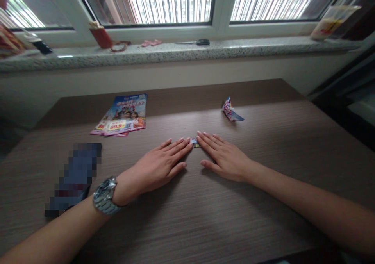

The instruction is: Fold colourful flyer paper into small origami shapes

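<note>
There's the small paper (195,143), down on the table (187,221)! Left hand (159,163) at the paper's left end, right hand (227,156) at its right, fingers outstretched, thumbs spread apart.

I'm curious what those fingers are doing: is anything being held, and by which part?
Nothing is gripped: the left hand and right hand lie palm-down, fingertips at opposite ends of a small, multicoloured printed paper piece.

On the speckled windowsill (249,47), 1 red container (101,36), small pink items (151,43) and 1 dark-handled tool (202,42).
</note>
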Motion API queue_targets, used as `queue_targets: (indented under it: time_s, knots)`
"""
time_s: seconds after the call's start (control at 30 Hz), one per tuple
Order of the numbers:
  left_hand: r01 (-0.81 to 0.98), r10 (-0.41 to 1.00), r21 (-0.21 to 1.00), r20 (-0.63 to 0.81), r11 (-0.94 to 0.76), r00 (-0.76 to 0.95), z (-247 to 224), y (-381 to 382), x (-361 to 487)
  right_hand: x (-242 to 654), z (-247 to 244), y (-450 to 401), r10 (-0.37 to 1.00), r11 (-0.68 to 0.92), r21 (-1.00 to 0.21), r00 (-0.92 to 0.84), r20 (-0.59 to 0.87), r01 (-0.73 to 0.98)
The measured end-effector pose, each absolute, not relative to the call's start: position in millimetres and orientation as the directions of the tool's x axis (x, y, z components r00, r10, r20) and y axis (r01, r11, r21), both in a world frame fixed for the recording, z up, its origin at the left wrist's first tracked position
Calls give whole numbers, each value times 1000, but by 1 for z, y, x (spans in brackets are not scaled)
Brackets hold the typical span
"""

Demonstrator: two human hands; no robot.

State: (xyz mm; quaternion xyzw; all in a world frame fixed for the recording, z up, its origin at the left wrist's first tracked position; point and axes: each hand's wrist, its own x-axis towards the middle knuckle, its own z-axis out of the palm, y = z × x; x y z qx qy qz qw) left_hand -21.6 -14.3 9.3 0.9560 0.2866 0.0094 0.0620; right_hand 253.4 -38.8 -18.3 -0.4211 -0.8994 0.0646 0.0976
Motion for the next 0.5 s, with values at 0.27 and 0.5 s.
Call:
queue_targets:
  time_s: [0.27, 0.5]
  knots:
    - [568, 572, 111, 9, -816, 820, 12, -14, -19, 271, -20, -41, 810, 586, -180, -575, 112, 790]
    - [583, 588, 80, 100, -809, 802, 13, -18, -11, 267, -14, -42, 825, 566, -198, -552, 126, 800]
